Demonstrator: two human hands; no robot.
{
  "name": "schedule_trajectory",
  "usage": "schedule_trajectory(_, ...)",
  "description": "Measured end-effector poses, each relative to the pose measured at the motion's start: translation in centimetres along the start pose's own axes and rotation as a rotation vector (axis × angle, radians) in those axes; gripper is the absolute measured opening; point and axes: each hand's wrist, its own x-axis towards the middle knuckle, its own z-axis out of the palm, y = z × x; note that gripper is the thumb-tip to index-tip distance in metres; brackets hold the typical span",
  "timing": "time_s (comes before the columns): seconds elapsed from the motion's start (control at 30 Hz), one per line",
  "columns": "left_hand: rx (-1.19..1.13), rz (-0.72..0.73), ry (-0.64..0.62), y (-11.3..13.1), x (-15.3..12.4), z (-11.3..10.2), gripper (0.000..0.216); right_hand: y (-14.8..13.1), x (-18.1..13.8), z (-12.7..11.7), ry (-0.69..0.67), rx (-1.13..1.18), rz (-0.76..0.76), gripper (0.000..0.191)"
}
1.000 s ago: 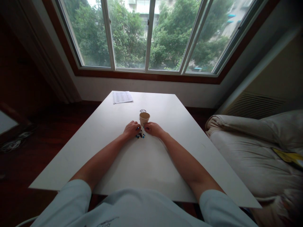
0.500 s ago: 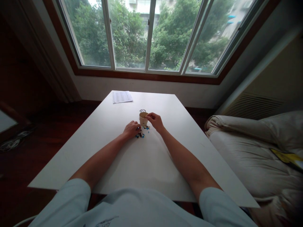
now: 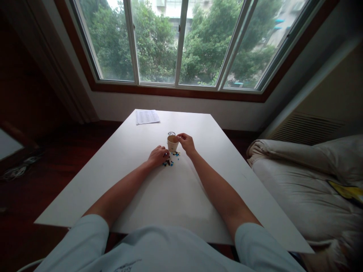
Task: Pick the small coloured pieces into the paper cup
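Note:
A small beige cup [image 3: 172, 145] stands upright on the white table in front of me. My right hand [image 3: 186, 143] is at its right rim, thumb and fingers pinched together over the edge; whatever they pinch is too small to see. Left of the cup and a little nearer to me, my left hand [image 3: 159, 155] rests low on the table with curled fingers. Its fingertips are among small blue, black and brown pieces [image 3: 168, 163], and I cannot make out what they grip. More tiny pieces [image 3: 176, 153] lie at the foot of the cup.
Behind the cup lies a thin dark ring-shaped item [image 3: 171, 133]. Printed papers [image 3: 147, 116] lie at the far left of the white table [image 3: 176, 204]. A padded light-coloured seat [image 3: 280, 189] stands along the right side, and a window [image 3: 178, 45] is beyond the table.
The whole view has shifted very slightly. My right fingers remain pinched at the cup's rim, and my left hand stays by the pieces.

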Motion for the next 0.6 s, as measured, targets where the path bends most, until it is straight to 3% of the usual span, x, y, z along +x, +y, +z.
schedule_trajectory(0.6,0.006,0.008,0.003,-0.05,-0.08,0.36,0.021,-0.27,-0.04,0.15,0.030,0.140,0.060,0.042)
